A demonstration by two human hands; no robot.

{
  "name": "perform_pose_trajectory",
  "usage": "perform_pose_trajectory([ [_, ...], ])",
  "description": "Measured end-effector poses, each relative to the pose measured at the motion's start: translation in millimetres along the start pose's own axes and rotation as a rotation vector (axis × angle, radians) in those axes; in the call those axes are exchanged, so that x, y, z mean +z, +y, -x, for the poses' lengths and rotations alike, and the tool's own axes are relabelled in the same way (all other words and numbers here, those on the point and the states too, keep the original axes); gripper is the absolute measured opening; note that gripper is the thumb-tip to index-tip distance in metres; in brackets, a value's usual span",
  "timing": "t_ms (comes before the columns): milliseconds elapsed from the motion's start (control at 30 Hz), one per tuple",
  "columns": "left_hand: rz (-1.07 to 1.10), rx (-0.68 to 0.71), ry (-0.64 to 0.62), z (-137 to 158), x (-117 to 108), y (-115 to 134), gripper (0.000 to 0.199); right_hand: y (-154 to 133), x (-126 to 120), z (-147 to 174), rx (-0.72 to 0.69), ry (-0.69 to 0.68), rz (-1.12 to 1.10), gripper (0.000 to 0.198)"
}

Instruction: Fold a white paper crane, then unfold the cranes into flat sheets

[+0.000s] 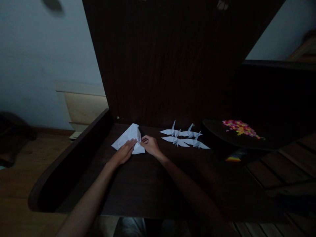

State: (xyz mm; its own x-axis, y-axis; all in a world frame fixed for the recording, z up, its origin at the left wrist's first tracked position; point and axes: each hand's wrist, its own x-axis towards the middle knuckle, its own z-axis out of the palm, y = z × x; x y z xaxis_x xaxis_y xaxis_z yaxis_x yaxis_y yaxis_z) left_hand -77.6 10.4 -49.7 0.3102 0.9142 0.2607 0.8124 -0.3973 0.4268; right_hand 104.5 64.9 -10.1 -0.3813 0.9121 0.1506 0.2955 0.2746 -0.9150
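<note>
A partly folded white sheet of paper [125,137] lies on the dark wooden desk, with creases and a raised flap on its right side. My left hand [126,150] rests on the sheet's lower middle, its fingers stretched out flat. At the right side of the paper, my right hand [150,144] is closed, thumb and fingers bent together at the flap's edge. The paper between those fingertips is partly hidden. Several white folded paper cranes [175,133] stand in two rows to the right of my right hand, apart from it.
A curved dark shelf [209,126] at the right carries a heap of small pink, red and yellow pieces [240,127]. A raised wooden side edge [71,161] borders the desk at left. Behind the desk rises a tall dark panel [170,65].
</note>
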Motion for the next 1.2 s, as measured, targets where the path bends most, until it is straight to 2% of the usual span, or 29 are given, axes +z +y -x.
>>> perform_pose_trajectory([
  [200, -0.065, -0.058, -0.048, -3, -3, 9, 0.058, -15, -6, 4, -0.139, 0.032, 0.396, 0.004],
  [333, -0.134, -0.034, -0.049, -3, -3, 9, 0.060, -22, -7, 12, -0.159, -0.084, 0.668, 0.018],
  [467, -0.205, -0.034, -0.043, -2, 0, 8, 0.060, -26, -5, 17, -0.145, -0.170, 0.884, 0.020],
  [567, -0.245, -0.047, -0.031, -2, 1, 10, 0.059, -27, -2, 19, -0.196, -0.192, 0.981, 0.022],
  [700, -0.274, -0.092, -0.040, -2, -2, 17, 0.060, -25, 1, 23, -0.273, -0.183, 1.044, 0.028],
  [800, -0.285, -0.122, -0.052, -3, -4, 22, 0.062, -24, 0, 24, -0.280, -0.169, 1.045, 0.029],
  [1033, -0.304, -0.134, -0.016, -2, -3, 25, 0.060, -26, -7, 25, -0.121, -0.065, 0.945, 0.024],
  [1200, -0.357, -0.168, -0.031, -2, -5, 31, 0.058, -20, -7, 26, -0.074, -0.059, 0.927, 0.022],
])
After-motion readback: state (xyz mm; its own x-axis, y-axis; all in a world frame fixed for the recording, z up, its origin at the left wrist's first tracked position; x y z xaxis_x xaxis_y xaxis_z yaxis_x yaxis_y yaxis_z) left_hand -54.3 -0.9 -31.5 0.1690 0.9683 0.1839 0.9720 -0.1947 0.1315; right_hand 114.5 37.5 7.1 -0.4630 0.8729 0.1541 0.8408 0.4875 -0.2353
